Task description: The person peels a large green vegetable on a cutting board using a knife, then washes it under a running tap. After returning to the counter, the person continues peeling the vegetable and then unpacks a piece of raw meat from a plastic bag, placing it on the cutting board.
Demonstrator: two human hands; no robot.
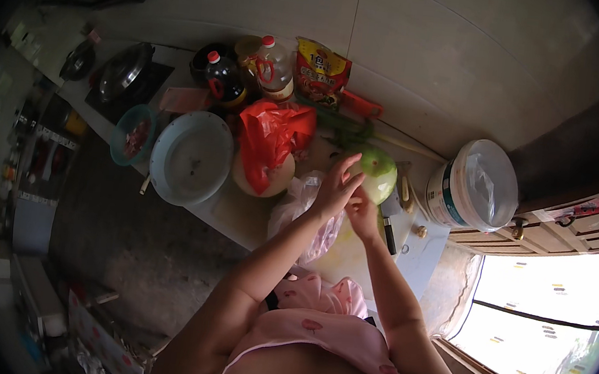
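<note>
My left hand (337, 186) is raised over the counter, its fingers spread. Close against it is my right hand (361, 211), partly blurred, its fingers near the left palm; whether it pinches anything is unclear. Just behind both hands lies a round green gourd or melon (380, 176), partly covered by them. A clear plastic bag (324, 244) with hidden contents stands under my left wrist. To the right rests a cleaver with a black handle (390, 236). A red plastic bag (271, 140) lies over a pale round thing (278, 176).
On the left stand a pale blue basin (191, 159) and a green bowl (119, 132) with meat pieces. Bottles (276, 69) and a seasoning packet (320, 74) line the wall. At the right is a white plastic bucket (444, 194). A lidded pan (125, 73) sits far left.
</note>
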